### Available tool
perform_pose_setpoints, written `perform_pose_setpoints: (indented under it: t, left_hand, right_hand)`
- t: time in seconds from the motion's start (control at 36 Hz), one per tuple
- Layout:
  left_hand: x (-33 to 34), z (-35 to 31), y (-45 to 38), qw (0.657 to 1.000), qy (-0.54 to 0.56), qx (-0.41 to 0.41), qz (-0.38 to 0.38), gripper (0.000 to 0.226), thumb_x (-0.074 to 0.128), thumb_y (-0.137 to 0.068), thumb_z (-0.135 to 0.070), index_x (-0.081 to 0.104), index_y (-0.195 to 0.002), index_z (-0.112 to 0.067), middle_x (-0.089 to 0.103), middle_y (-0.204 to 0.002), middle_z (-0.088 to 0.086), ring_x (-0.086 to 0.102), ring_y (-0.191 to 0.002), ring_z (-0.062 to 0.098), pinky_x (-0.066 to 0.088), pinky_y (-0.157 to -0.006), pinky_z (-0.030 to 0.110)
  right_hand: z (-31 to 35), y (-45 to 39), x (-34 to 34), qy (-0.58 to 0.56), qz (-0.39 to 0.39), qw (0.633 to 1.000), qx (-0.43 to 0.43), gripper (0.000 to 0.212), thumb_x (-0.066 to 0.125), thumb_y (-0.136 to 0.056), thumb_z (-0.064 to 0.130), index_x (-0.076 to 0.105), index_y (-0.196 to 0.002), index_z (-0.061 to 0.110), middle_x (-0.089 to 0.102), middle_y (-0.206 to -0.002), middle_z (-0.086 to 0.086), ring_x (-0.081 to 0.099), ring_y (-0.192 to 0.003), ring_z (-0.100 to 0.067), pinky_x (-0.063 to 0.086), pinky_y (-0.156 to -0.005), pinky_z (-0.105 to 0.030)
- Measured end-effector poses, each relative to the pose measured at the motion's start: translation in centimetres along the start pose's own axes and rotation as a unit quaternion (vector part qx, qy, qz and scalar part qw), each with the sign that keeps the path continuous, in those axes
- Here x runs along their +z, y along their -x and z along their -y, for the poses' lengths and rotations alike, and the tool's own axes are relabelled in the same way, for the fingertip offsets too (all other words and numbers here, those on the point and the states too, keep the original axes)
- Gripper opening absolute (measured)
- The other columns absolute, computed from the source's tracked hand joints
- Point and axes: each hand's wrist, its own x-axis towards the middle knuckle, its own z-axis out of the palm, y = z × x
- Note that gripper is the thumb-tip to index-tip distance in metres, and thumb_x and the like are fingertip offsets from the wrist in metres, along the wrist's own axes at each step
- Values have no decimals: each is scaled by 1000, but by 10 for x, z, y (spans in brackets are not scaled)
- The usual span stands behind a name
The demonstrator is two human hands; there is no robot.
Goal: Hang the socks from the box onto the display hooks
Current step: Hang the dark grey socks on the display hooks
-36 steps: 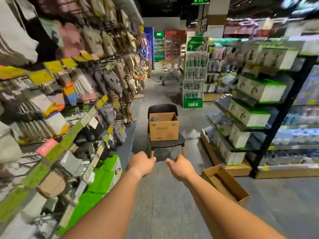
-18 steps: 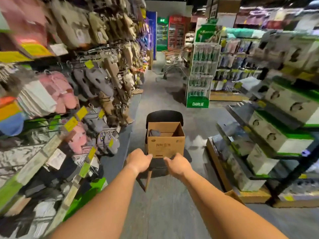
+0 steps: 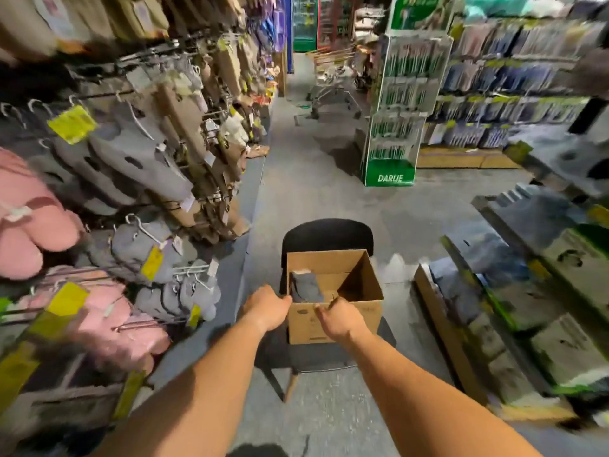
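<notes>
- Head view, progress: pretty much at the starting line here. The open brown cardboard box [image 3: 333, 291] sits on a black chair [image 3: 326, 235] in the middle of the aisle, and a folded bundle of grey socks [image 3: 306, 285] leans against its left inner wall. Nothing is in either hand, so by the looks of it no sock from this box is picked up yet, and the whole grab-and-hang part is left.
- Head view, where it goes: the metal display hooks [image 3: 194, 275] are on the rack to the person's left, already loaded with grey and pink stuff. It's blurry, so free hooks are hard to pick out.
- Head view, hands: both bare arms reach straight forward. The left hand [image 3: 267, 308] is at the box's near-left corner, fingers curled, seemingly touching the edge; a real grip can't be confirmed. The right hand [image 3: 339, 316] is in front of the near wall, fingers loosely curled, holding nothing.
</notes>
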Motion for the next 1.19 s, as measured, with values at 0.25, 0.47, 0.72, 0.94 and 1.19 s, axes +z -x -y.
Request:
perform_pose_setpoints:
  t: [0.25, 0.47, 0.72, 0.94, 1.19]
  left_hand:
    - [35, -2, -170, 998, 58, -24, -2, 53, 43, -104, -47, 58, -129, -3, 56, -140, 19, 53, -127, 37, 41, -93, 35]
    - [86, 17, -264, 993, 90, -70, -22, 52, 49, -100, -50, 56, -135, -12, 57, -140, 14, 54, -126, 36, 46, -100, 40]
    - [109, 35, -307, 988, 124, -86, -21, 57, 53, -100, -47, 47, -145, -13, 47, -151, 11, 46, -137, 34, 40, -111, 44]
    - [105, 33, -313, 988, 127, -79, -24, 48, 54, -97, -50, 60, -121, -9, 64, -123, 15, 61, -112, 34, 51, -97, 42]
    - [100, 24, -313, 985, 159, -65, -25, 34, 55, -96, -49, 61, -92, -16, 65, -98, 9, 62, -92, 27, 49, -81, 35]
  right_hand:
    - [-9, -185, 20, -62, 41, 995, 65, 46, 43, -102, 37, 64, -119, 0, 65, -121, -20, 61, -114, -35, 49, -96, -40]
    - [-42, -311, 75, -52, 90, 992, 76, 43, 29, -108, 28, 50, -137, 3, 54, -139, -18, 53, -127, -33, 41, -106, -38]
    - [-54, -374, 118, -239, 88, 955, 151, 44, 51, -99, 43, 64, -121, 8, 64, -125, -14, 60, -117, -30, 48, -102, -39]
    - [-52, -388, 124, -407, 101, 885, 203, 31, 75, -82, 25, 69, -98, 0, 71, -93, -20, 68, -92, -40, 55, -89, -56]
    - [-65, -406, 123, -443, 67, 870, 205, 26, 71, -86, 19, 68, -104, 1, 70, -99, -18, 68, -94, -37, 55, -93, -49]
